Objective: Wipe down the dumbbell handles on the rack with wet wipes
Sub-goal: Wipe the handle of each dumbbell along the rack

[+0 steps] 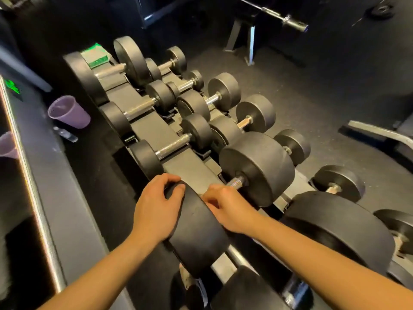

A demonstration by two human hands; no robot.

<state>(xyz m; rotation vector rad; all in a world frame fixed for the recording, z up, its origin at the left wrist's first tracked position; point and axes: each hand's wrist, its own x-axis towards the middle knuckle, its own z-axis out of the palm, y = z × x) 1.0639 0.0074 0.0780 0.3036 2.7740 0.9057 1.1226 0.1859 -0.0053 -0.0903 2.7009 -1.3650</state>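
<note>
The person stands over the rack [152, 130], both bare arms reaching down to the big dumbbell [196, 229] nearest them on the upper row. The left hand [156, 198] sits on the near black head, fingers curled over its top rim and gripping it. The right hand [225, 206] is closed round the handle [235, 182], of which only a short knurled stub shows between the knuckles and the far head; the rest is buried under the fist. I cannot make out a wipe in that hand: if one is there, the fingers and palm cover it. Beyond, smaller dumbbells [196, 130] lie in their saddles up the rack, their chrome handles bare, and a second row runs alongside on the right, lower down. At the far end of the rack a green packet [96, 55] rests on top, glowing under green light, its label too blurred to read, so whether it holds the wipes I cannot tell. Another large black head [335, 227] bulks up to the right of the arms, its handle hidden behind it. More dumbbells below are cut off by the bottom edge and lost in shadow. On the dark floor left of the rack stands a purple cup [69, 113], tilted. A barbell [283, 17] end pokes in at the top, its bar running out of sight.
</note>
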